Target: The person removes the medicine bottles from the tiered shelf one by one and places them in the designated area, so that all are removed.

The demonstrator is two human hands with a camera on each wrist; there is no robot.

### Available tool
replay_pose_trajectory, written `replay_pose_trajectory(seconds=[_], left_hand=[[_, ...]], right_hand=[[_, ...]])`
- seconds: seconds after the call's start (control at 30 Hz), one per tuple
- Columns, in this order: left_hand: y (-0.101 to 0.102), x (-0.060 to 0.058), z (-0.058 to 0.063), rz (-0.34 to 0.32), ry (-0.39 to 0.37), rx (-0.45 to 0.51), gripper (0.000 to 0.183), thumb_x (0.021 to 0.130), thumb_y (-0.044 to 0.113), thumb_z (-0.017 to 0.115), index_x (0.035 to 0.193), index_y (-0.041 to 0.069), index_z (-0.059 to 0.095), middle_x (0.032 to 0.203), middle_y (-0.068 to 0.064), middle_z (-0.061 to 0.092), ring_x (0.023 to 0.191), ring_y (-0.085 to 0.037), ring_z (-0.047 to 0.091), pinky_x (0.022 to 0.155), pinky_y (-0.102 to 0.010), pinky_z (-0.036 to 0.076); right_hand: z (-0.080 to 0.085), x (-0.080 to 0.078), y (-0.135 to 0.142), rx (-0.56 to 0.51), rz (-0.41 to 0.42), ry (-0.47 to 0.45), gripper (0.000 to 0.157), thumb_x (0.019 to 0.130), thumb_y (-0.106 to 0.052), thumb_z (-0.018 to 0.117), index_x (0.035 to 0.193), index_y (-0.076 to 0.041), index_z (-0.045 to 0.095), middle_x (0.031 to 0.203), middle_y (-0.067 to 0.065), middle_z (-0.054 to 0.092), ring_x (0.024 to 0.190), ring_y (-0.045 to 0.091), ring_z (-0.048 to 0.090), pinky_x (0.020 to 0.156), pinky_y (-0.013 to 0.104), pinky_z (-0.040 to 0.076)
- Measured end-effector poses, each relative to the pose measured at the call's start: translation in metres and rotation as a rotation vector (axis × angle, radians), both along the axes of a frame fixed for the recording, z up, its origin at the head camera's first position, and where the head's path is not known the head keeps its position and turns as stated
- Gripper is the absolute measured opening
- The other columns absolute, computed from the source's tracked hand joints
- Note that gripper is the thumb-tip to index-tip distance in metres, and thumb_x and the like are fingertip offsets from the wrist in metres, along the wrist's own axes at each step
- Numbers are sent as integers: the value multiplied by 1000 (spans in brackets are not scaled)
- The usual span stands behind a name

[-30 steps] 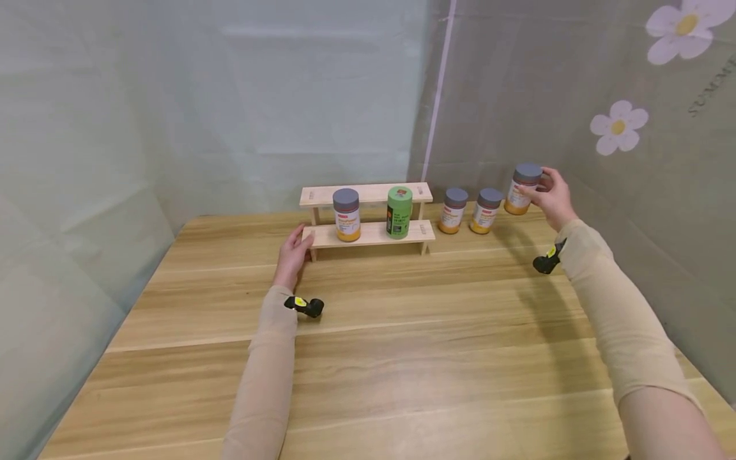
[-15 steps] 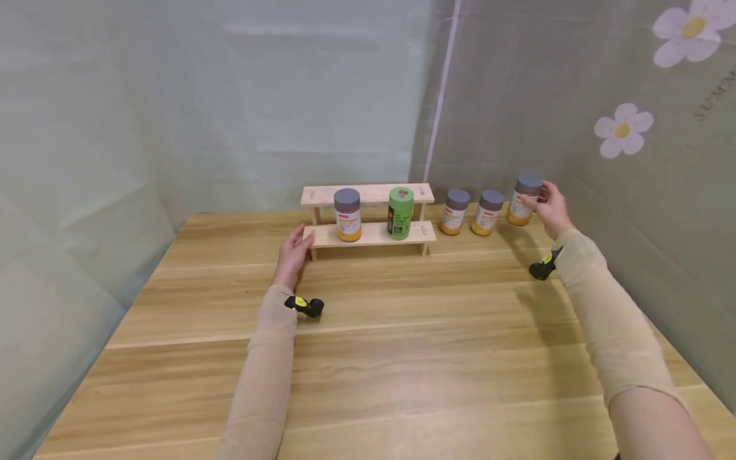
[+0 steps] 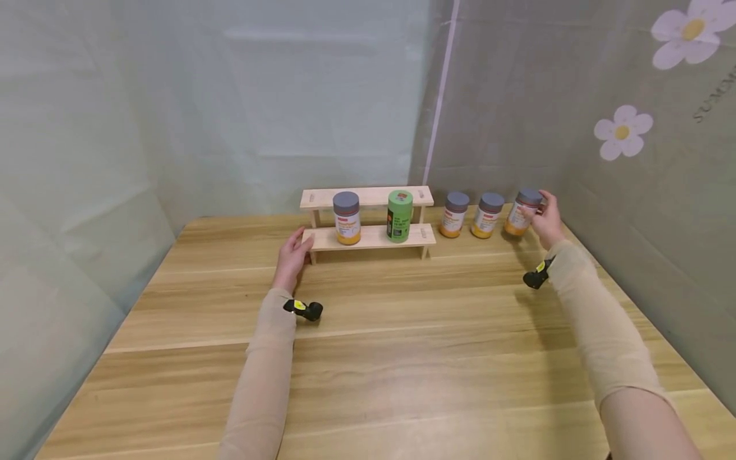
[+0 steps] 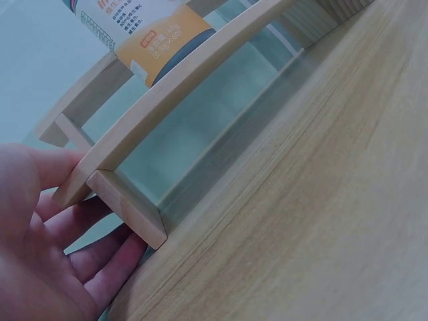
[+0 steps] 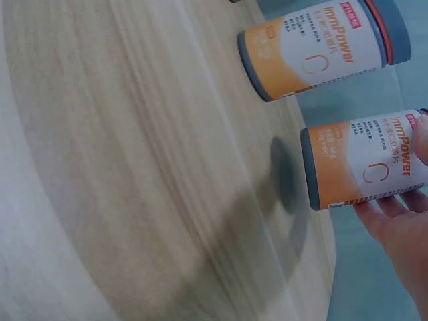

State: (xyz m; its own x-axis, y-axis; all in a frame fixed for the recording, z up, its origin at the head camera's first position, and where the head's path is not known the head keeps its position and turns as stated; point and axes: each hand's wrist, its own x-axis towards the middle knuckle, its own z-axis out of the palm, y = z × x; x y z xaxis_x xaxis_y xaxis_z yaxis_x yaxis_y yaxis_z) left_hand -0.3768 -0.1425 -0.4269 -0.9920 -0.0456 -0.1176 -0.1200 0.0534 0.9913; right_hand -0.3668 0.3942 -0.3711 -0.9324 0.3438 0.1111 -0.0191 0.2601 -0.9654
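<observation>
My right hand (image 3: 548,222) grips a pill bottle (image 3: 522,214) with a grey lid, white label and orange base, thumb in front and fingers behind. It tilts slightly, and in the right wrist view its base stands just off the table above its shadow. At the left end of a two-tier wooden shelf rack (image 3: 372,237), my left hand (image 3: 291,259) holds the lower board, thumb on top and fingers curled by the leg (image 4: 130,207). On that lower board stand a matching pill bottle (image 3: 347,220) and a green canister (image 3: 399,217).
Two more matching bottles, a left one (image 3: 454,216) and a right one (image 3: 487,217), stand upright on the table between the rack and the held bottle. Curtains (image 3: 322,96) hang behind the wooden table (image 3: 368,358) and along both sides.
My right hand has lowered the pill bottle from higher up to close over the table, beside the two standing bottles. The left hand has kept its hold on the rack.
</observation>
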Motion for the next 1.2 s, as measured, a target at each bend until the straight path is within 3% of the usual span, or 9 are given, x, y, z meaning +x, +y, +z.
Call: replay_pose_trajectory(seconds=[0.33, 0.6, 1.0, 1.2], left_hand=[[2, 1, -2, 0, 5, -15, 60, 101, 27, 51, 154, 16, 26, 155, -16, 35, 139, -28, 43, 115, -41, 36], [2, -1, -4, 1, 11, 8, 60, 101, 26, 51, 154, 14, 26, 153, -17, 38, 135, -30, 47, 111, -42, 40], [2, -4, -2, 3, 4, 8, 60, 100, 26, 52, 154, 17, 27, 156, -14, 35, 138, -27, 44, 112, -41, 39], [1, -3, -2, 1, 6, -11, 60, 100, 28, 51, 154, 17, 26, 156, -15, 33, 139, -27, 42, 114, -42, 37]], right_hand=[[-12, 0, 2, 78, 6, -1, 72, 98, -13, 52, 154, -7, 6, 152, 29, 26, 134, 37, 37, 112, 39, 36], [-10, 2, 6, 234, 98, 35, 70, 98, -4, 50, 152, 1, 6, 151, 37, 24, 138, 51, 29, 114, 58, 29], [-5, 0, 12, 369, 164, 87, 64, 96, 4, 49, 147, 11, 10, 145, 43, 23, 135, 57, 28, 115, 61, 25], [-4, -2, 15, 386, 222, 45, 66, 98, 2, 48, 148, 10, 6, 146, 45, 18, 135, 60, 25, 114, 63, 24]])
